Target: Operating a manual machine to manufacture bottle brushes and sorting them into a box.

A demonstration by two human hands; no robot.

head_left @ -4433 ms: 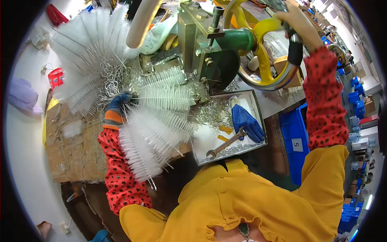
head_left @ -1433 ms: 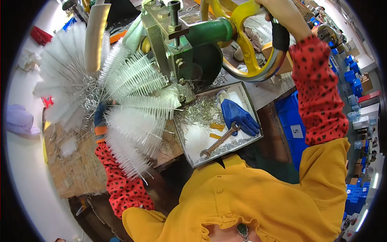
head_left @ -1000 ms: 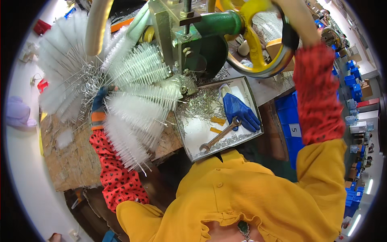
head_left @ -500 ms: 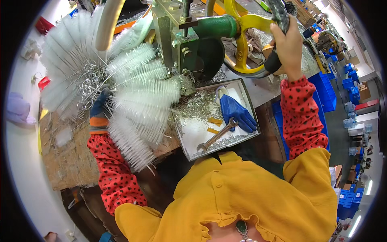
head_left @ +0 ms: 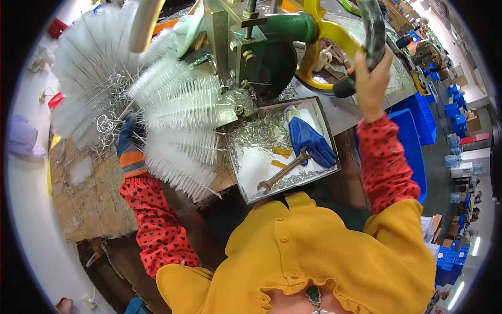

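Observation:
My left hand, in a blue and orange glove, is closed around the wire stems of several white bristle brushes. They fan out to the right, with tips toward the green press. Their looped wire ends gather by the fingers, partly hidden by the glove. My bare right hand grips the dark-wrapped rim of the press's yellow handwheel. The brush tips come up to a small metal block at the press's foot; contact there is hard to make out.
A shallow tray holds metal clippings, a wrench, a blue glove and small yellow pieces. More white brushes lie at the far left on the worn wooden bench. Blue bins stand at the right.
The handwheel has turned a little, my right hand still on its rim. The fan of brushes has swung, its near tips now farther right and away from me. The whole view has shifted slightly.

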